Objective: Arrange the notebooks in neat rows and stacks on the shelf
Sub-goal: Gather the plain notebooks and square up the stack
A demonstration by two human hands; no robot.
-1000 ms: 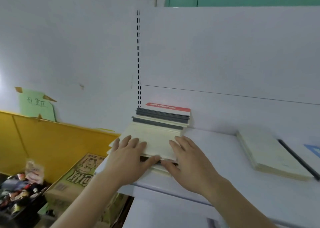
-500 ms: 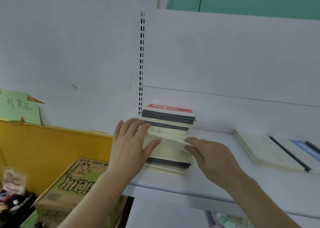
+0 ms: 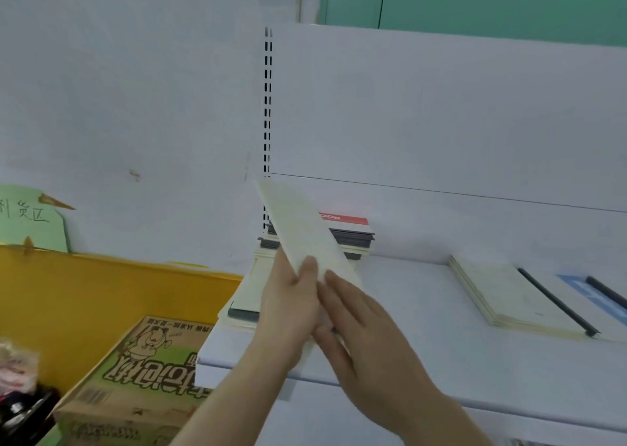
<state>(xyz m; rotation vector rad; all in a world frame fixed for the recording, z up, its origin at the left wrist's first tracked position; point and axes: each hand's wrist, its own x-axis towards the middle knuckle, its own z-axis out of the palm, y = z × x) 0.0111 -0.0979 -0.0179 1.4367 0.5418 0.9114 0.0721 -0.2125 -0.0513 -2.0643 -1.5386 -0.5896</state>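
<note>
Both my left hand (image 3: 288,306) and right hand (image 3: 359,323) grip the cream notebook (image 3: 305,232), tilted up above the near stack (image 3: 242,296) on the shelf (image 3: 424,354). I'd square its edges to that stack before lowering flat.

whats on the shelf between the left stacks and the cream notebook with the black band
Nothing: in the head view the white shelf is bare between the stacks and the cream notebook.
</note>
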